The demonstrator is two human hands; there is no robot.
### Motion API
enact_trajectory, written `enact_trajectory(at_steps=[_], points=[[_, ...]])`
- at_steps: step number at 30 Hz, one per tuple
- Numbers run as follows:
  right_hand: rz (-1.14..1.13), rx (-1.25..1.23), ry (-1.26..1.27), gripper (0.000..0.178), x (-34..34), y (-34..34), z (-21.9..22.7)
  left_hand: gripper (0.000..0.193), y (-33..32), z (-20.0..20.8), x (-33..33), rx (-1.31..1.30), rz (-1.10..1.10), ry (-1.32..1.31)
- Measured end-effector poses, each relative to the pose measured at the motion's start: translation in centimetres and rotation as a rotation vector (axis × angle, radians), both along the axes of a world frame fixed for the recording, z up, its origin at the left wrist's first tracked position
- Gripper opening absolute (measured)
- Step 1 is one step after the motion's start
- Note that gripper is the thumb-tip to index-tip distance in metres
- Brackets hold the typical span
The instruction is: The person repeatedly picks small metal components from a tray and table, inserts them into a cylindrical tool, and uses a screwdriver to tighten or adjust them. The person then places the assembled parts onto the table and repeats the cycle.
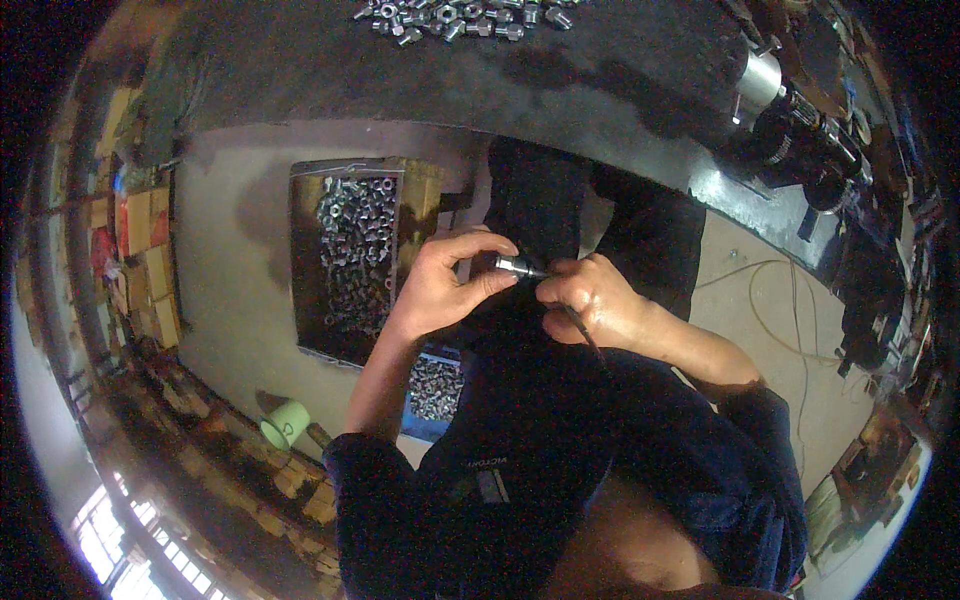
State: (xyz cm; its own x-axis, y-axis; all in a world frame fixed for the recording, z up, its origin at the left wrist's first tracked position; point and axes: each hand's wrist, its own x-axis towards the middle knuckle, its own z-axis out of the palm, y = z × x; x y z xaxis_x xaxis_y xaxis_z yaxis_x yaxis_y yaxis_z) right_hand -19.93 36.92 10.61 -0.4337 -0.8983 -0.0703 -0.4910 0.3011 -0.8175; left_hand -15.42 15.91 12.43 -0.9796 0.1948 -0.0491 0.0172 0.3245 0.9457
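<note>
Between the thumb and fingers of my left hand (440, 285) is a small shiny metal fitting (512, 265), held above my lap. Right beside it, my right hand (598, 302) is closed around a thin dark rod-like tool (583, 330). One end of this tool meets the fitting and its other end sticks out below the fist toward my body. The tool's exact kind cannot be made out. My fingers hide where its tip touches the fitting.
Loose metal fittings (460, 20) lie on the dark workbench (400, 85) ahead. Left of my legs stand an open box (296, 260) and a blue crate (425, 433), both holding fittings. A silver-and-black device (790, 110) sits far right, cables (755, 290) below; a green mug (285, 425) is left.
</note>
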Motion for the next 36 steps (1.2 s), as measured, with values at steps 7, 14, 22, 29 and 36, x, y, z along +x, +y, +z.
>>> enact_trajectory(at_steps=[7,14,22,29,36], points=[[-0.069,-0.108,-0.050,0.023,0.2,0.4,-1.0,0.026,0.7,-0.5,0.1,0.268,0.084,-0.249],[-0.157,-0.335,-0.104,0.022,0.0,0.9,-0.5,0.022,0.1,-1.0,-0.4,0.194,0.144,-0.211],[-0.109,-0.506,0.159,0.028,-0.1,2.8,2.8,0.027,-0.6,-2.5,-1.4,-0.510,0.268,0.194],[-0.124,-0.422,-0.023,0.026,0.0,1.8,2.8,0.030,0.4,-2.3,-1.7,-0.556,0.238,0.256],[-0.138,-0.307,0.258,0.017,-1.4,-0.3,0.2,0.021,2.7,-2.1,-3.3,-0.492,0.187,0.338]])
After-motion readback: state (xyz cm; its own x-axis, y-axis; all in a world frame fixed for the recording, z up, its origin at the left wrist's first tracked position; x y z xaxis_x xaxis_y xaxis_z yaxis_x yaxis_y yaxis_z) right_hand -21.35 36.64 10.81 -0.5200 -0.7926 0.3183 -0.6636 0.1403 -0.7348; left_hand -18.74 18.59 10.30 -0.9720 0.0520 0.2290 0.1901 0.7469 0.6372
